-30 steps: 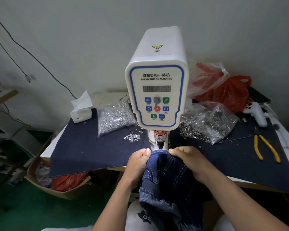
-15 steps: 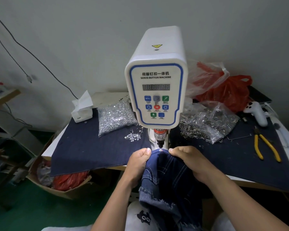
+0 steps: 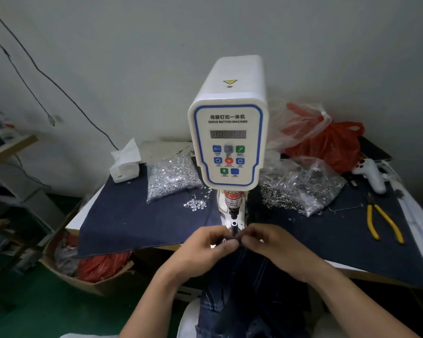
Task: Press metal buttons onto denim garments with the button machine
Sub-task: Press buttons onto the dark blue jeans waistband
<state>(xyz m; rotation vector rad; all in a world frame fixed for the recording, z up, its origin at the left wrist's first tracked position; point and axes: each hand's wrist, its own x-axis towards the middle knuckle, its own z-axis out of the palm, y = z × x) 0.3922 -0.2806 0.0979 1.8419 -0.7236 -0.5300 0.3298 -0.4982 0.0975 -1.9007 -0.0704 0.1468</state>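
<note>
Both forearms reach forward, the left hand (image 3: 206, 247) and right hand (image 3: 270, 246) meeting fingertip to fingertip, fingers curled in a pinching grip.

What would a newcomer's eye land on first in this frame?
The tall white servo button machine with its blue-edged control panel dominates the centre, at the back of a dark blue cloth covering the table. Just below it, the left hand and right hand pinch the edge of a denim garment in front of the machine's die post. Yellow-handled pliers lie at the right.
</note>
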